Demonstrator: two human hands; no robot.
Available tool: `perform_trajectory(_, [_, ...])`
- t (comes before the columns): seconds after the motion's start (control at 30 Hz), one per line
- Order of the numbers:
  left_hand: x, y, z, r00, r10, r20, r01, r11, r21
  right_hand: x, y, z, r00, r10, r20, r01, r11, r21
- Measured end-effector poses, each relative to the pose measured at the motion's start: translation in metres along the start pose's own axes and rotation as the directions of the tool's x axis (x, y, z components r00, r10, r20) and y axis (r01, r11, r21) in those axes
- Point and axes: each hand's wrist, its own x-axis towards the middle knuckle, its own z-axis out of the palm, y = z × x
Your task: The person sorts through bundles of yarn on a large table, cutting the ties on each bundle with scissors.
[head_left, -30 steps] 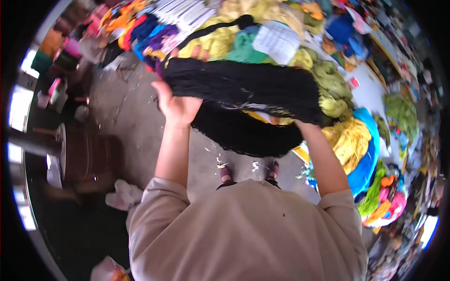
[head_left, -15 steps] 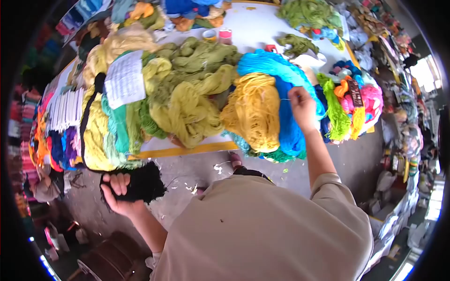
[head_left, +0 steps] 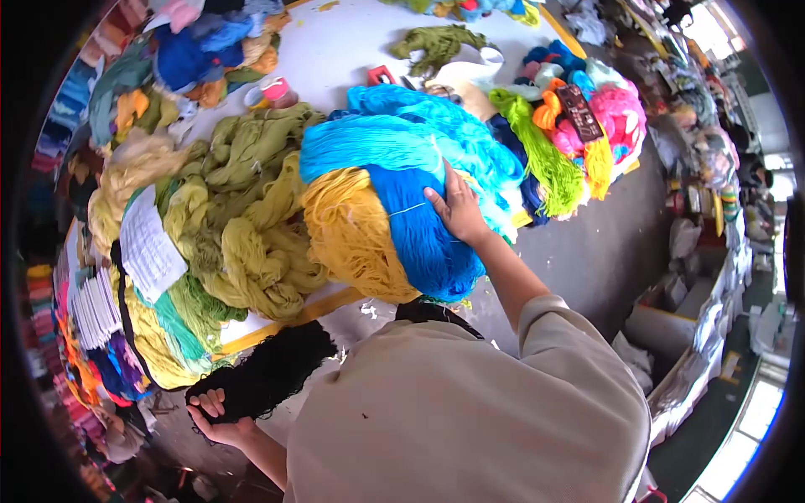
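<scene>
My left hand (head_left: 220, 421) has its fingers wrapped round a bundle of black yarn (head_left: 270, 375), held off the table's front edge at lower left. My right hand (head_left: 461, 210) lies with fingers extended and thumb apart against a deep blue skein (head_left: 411, 222). Its fingertips reach the lower edge of a light blue skein (head_left: 369, 144); whether they go under it is hard to see. Left of the deep blue yarn sits a golden yellow skein (head_left: 352, 235). A thin pale thread crosses the deep blue strands near my thumb.
Olive-green skeins (head_left: 251, 159) are heaped on the white table (head_left: 323, 46) to the left, beside a printed paper sheet (head_left: 151, 243). Lime-green yarn (head_left: 549, 163) and a pink bundle (head_left: 620, 113) lie to the right. A pink-topped cup (head_left: 277, 90) stands farther back.
The view has turned right. My right hand has gone from a raised pinch over the blue yarn to lying extended on it. The light blue yarn now spreads wider; my left hand still holds the black yarn.
</scene>
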Motion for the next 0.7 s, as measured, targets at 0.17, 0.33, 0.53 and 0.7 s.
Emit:
perform_trajectory(0.17, [0.014, -0.025, 0.022, 0.998, -0.069, 0.004, 0.069, 0.998, 0.009, 0.010, 0.014, -0.033, 0.987, -0.127, -0.094, 0.141, 0.977, 0.161])
perform_trajectory(0.33, [0.016, -0.039, 0.037, 0.995, -0.098, 0.000, 0.098, 0.990, 0.105, 0.081, 0.074, -0.058, 0.917, 0.104, -0.386, 0.038, 0.938, 0.343])
perform_trajectory(0.53, [0.015, -0.052, 0.040, 0.980, -0.183, -0.076, 0.197, 0.946, 0.259, 0.204, 0.147, -0.038, 0.978, 0.058, -0.201, -0.089, 0.985, -0.146])
perform_trajectory(0.7, [0.027, -0.087, 0.041, 0.902, -0.327, -0.280, 0.407, 0.863, 0.301, 0.270, 0.156, -0.010, 1.000, 0.011, -0.025, -0.020, 0.907, -0.422])
